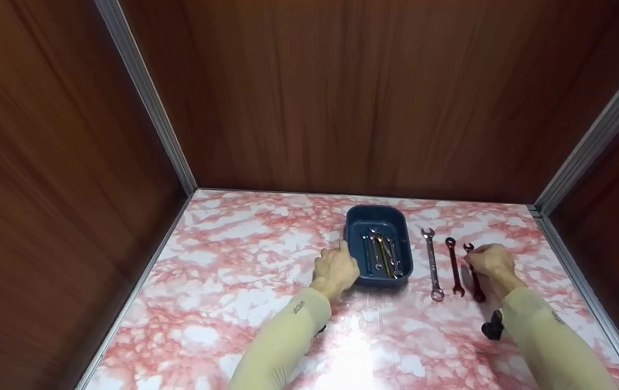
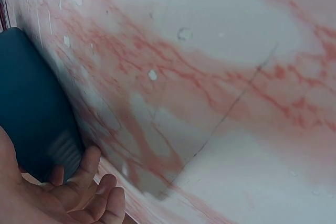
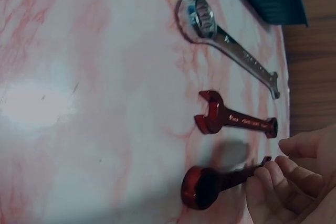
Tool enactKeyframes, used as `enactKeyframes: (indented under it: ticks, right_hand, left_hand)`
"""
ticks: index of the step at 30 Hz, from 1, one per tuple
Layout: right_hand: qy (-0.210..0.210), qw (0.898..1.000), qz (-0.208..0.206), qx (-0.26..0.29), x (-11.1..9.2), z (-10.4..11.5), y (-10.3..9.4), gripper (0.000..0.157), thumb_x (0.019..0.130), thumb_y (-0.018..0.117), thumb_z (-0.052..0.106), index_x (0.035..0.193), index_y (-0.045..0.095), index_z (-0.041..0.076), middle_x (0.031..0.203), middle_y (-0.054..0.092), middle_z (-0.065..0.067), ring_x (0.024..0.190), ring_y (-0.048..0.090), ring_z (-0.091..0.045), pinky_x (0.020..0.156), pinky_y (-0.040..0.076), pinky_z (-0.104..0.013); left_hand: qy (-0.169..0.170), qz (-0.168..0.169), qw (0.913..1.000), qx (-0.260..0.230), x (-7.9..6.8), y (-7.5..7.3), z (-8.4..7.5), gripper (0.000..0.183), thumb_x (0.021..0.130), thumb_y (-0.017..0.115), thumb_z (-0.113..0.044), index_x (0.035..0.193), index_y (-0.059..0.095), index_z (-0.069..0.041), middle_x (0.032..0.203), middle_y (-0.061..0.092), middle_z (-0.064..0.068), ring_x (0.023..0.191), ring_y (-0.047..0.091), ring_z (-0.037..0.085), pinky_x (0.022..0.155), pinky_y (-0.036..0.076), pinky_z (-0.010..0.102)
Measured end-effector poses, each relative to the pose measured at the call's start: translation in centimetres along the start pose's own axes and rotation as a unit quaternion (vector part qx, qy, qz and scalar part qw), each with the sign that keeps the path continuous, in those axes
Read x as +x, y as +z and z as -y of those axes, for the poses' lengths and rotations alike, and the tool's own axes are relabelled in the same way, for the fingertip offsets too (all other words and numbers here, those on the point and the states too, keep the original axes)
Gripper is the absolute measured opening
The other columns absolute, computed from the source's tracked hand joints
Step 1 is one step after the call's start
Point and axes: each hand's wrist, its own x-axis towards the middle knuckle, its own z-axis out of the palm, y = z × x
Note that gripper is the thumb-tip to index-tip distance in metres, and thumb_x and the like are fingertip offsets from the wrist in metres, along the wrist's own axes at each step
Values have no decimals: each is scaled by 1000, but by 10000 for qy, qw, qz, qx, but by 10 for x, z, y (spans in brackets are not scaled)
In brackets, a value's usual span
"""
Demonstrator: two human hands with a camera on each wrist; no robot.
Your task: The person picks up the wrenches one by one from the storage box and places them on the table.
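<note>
My left hand (image 1: 336, 269) is at the left wall of a dark blue plastic bin (image 1: 408, 254), its thumb side over the rim; in the left wrist view its fingers (image 2: 86, 166) curl beside the bin's outer wall (image 2: 34, 98). Several small combination wrenches (image 1: 382, 254) lie lengthwise inside. On the right, my right hand (image 1: 494, 261) pinches the shaft of a red combination wrench (image 1: 478, 294), whose ring end (image 3: 198, 188) points toward me. Left of it lie another red combination wrench (image 1: 455, 268), open end toward me, and a larger silver combination wrench (image 1: 432, 265).
The red-and-white marbled tabletop (image 1: 223, 292) carries everything. Brown wood-grain panels (image 1: 309, 97) rise at the back and both sides, with metal posts (image 1: 149, 103) at the corners. A dark wrist mount (image 1: 494, 326) sits beneath the right forearm.
</note>
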Motion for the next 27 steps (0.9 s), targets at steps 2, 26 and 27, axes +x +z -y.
enactKeyframes:
  ticks: [2, 26, 27]
  right_hand:
    - [69, 9994, 130, 320, -1, 2, 2, 42, 93, 75, 23, 126, 77, -3, 96, 84, -11, 95, 76, -27, 84, 60, -36]
    - [-417, 9920, 689, 973, -9, 57, 14, 48, 103, 75, 28, 137, 71, -5, 98, 81, -3, 84, 78, -13, 86, 71, -41]
    - [-431, 9918, 685, 989, -9, 59, 15, 47, 102, 75, 27, 136, 72, -4, 97, 81, -2, 83, 78, -12, 87, 71, -41]
  left_hand:
    - [15, 49, 10000, -8, -1, 1, -1, 46, 111, 52, -34, 150, 57, -8, 127, 80, 15, 118, 73, 37, 95, 62, 54]
    - [-27, 136, 9999, -63, 0, 0, 0, 52, 111, 52, -34, 156, 54, -7, 125, 81, 16, 120, 72, 37, 98, 61, 55]
    - [-39, 157, 9998, -73, 2, 1, 1, 53, 112, 51, -35, 156, 53, -7, 126, 81, 16, 121, 72, 37, 98, 61, 55]
